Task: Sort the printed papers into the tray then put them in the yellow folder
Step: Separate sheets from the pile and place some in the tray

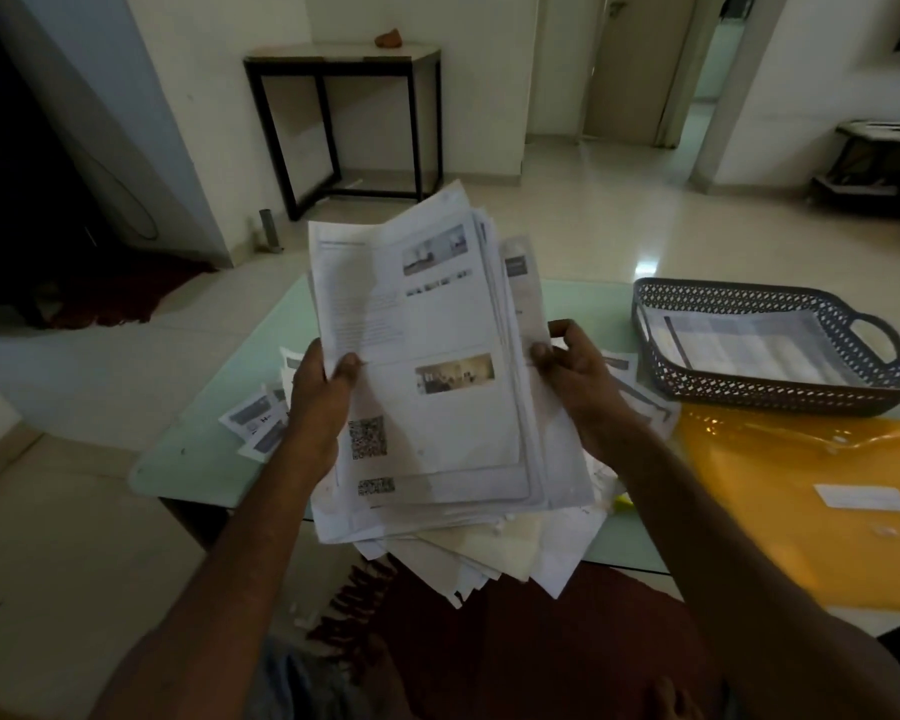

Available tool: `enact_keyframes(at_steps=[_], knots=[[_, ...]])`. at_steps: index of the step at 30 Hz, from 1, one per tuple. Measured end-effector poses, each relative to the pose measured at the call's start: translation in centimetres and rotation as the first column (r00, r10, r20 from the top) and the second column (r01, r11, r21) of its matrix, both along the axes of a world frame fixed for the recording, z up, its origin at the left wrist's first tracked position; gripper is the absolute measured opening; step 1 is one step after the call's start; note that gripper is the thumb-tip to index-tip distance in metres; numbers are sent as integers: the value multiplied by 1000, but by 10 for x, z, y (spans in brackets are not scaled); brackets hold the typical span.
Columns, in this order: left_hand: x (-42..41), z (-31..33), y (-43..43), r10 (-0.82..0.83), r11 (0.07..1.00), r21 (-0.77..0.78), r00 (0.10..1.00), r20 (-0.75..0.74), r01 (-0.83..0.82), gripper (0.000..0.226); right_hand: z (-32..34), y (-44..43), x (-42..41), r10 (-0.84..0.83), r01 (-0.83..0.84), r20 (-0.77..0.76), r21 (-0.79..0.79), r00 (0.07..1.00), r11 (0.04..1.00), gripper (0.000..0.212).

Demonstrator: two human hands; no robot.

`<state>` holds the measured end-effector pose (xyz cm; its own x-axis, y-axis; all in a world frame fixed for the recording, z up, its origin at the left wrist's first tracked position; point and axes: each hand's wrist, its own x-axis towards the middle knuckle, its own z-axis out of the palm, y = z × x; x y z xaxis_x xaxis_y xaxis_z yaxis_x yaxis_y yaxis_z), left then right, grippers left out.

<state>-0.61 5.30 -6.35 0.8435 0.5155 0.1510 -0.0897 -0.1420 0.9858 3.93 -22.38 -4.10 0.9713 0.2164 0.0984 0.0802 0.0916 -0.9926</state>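
A thick, uneven stack of printed papers (437,387) is held up above the glass table, its top sheet showing photos and QR codes. My left hand (323,402) grips the stack's left edge, thumb on the top sheet. My right hand (583,381) pinches the right edge of the sheets. To the right stands a grey lattice tray (749,392) holding a printed sheet (744,350). In front of the tray, the yellow folder (811,511) lies flat with a white label on it.
A few loose printed sheets (258,423) lie on the pale green glass table (198,454) left of my left hand. A dark-framed side table (344,59) stands by the far wall. A dark red rug (489,641) lies below the table's near edge.
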Motion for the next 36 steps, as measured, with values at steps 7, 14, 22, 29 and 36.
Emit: enact_keyframes(at_steps=[7, 14, 22, 29, 36], knots=[[2, 18, -18, 23, 999, 33, 997, 69, -26, 19, 19, 8, -3, 139, -135, -63, 59, 988, 989, 59], [12, 80, -40, -58, 997, -31, 961, 271, 69, 28, 49, -3, 4, -4, -15, 254, 73, 967, 997, 37], [-9, 10, -65, -187, 979, -75, 982, 17, 188, 29, -9, -10, -10, -38, 43, 63, -71, 997, 997, 58], [-6, 0, -73, -139, 985, -105, 990, -19, 136, 17, -26, -11, -11, -60, 59, -26, -22, 998, 998, 28], [-2, -3, -77, -95, 993, 66, 991, -97, 101, 29, -15, -15, -12, -84, 85, 13, -90, 996, 992, 42]])
